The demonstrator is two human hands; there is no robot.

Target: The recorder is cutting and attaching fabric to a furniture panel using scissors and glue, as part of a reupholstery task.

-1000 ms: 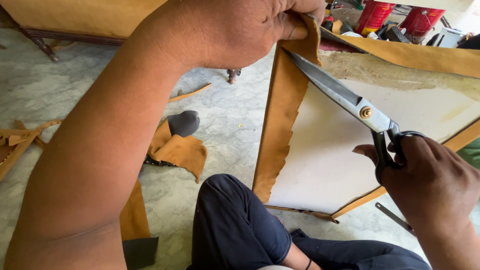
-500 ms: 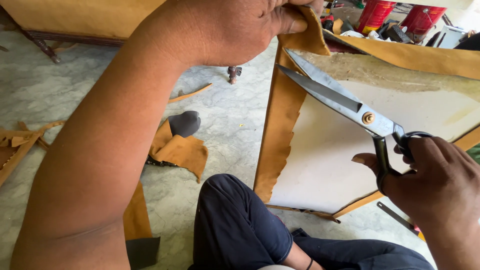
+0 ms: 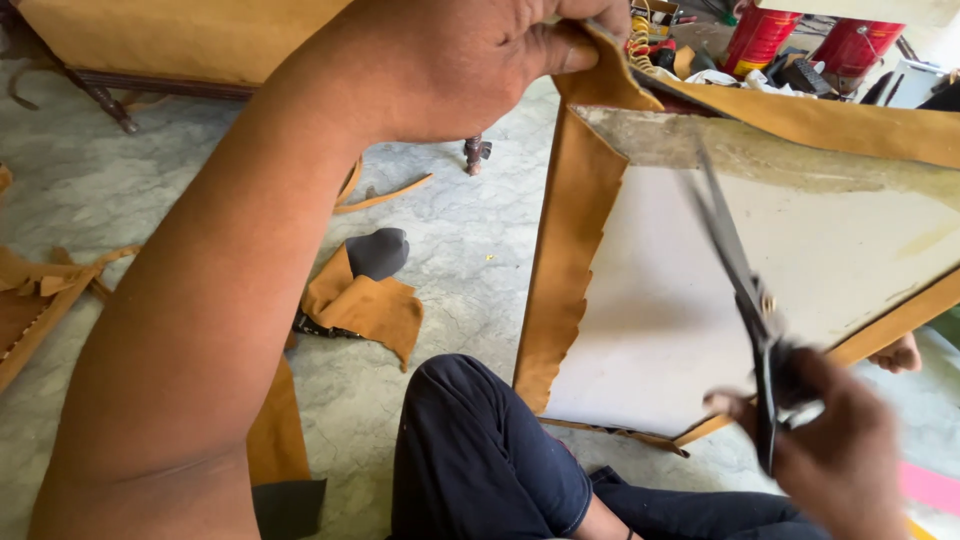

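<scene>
Scissors (image 3: pixel 745 300), long and dark, sit in the person's right hand (image 3: pixel 835 455) at the lower right, fingers wrapped through the handle loops. Blades blurred; they point up and away over the pale board, tips near its upper edge. Cannot tell whether the blades stand apart or together.

Dark trouser leg (image 3: pixel 480 450) of the person, knee bent, lies on the floor just below the panel.

Panel (image 3: pixel 700 300): a flat board, off-white face, stained brownish along the top, tilted with its near corner at the knee. Tan fabric (image 3: pixel 565 260) wraps its edges. The strip down the left side hangs loose, its inner edge ragged and scalloped, folded back off the board. Another band of the same cloth runs along the top edge to the right, and a narrow one along the lower right edge.

Left hand (image 3: pixel 470 60), at the top, pinches the upper end of the loose strip tight between thumb and fingers, right at the panel's top corner.

Floor (image 3: pixel 150 180) of grey marbled stone. Tan offcuts (image 3: pixel 365 305) lie left of the knee, with a dark grey scrap on them.

Farther back: two red canisters (image 3: pixel 790 38) among clutter, top right.
</scene>
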